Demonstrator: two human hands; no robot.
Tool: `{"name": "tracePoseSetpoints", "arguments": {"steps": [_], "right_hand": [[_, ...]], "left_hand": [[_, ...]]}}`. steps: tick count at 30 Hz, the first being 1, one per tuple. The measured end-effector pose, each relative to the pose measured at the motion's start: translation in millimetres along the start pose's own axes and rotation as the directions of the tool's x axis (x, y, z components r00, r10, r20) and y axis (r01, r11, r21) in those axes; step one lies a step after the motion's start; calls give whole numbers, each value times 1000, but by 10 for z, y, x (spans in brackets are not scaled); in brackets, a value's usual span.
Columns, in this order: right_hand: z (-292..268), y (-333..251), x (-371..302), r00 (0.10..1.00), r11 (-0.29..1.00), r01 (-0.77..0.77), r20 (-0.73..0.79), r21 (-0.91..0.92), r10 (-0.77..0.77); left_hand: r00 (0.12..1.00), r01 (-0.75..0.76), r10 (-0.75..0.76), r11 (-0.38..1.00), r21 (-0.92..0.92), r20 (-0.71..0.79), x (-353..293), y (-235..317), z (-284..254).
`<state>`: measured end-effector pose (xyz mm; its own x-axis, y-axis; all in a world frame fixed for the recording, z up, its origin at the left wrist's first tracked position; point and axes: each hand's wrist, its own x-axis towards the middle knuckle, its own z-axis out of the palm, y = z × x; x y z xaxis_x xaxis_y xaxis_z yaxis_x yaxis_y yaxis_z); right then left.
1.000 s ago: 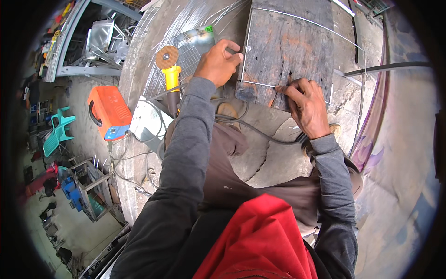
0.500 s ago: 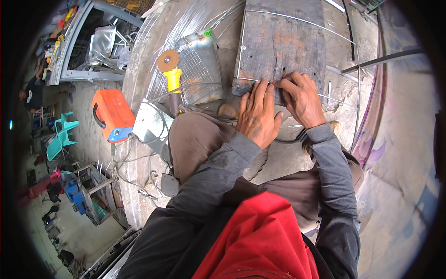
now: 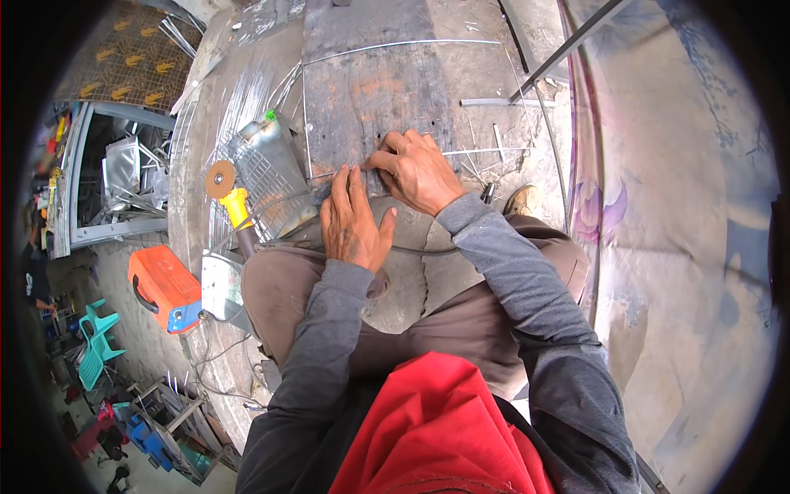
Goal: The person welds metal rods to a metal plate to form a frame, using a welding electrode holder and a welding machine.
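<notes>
A thin metal rod [image 3: 485, 151] is bent into an angular, partly open outline over a dark, worn wooden board [image 3: 395, 95]. Along the board's near edge, my right hand [image 3: 420, 174] has curled fingers pinching the rod, which sticks out to its right. My left hand [image 3: 354, 222] lies just left of it, fingers stretched forward over the board's edge and the rod, thumb held apart. The fingertips of both hands almost meet. Exactly where the rod passes beneath them is hidden.
Left of the board lie a yellow angle grinder [image 3: 234, 206] with a brown disc and a metal sheet [image 3: 267, 156] with wire mesh. An orange-and-blue machine [image 3: 164, 284] sits farther left, cables trailing nearby. Thin rods [image 3: 247, 90] lie at far left; a painted sheet [image 3: 658, 206] borders the right.
The view has shifted, so the board and hands appear farther left and slightly lower. My hands stay at the board's near edge on the rod, with my right hand's grip looking much the same.
</notes>
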<state>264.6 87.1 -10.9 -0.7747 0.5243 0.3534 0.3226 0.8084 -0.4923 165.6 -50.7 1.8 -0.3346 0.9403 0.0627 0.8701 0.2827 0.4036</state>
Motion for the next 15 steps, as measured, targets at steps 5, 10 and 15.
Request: {"name": "tracePoseSetpoints", "arguments": {"steps": [5,10,15], "right_hand": [[-1,4,-37,1000,1000,4,-13,-7,-4],[-8,30,-73,1000,999,24,-9,-35,-25],[-78,9,-78,998,994,65,-17,-87,-67]], "left_hand": [[1000,-6,4,993,122,13,-6,41,-4],[999,-3,-6,982,191,45,48,113,-17],[992,67,-85,979,194,88,105,147,-66]]}}
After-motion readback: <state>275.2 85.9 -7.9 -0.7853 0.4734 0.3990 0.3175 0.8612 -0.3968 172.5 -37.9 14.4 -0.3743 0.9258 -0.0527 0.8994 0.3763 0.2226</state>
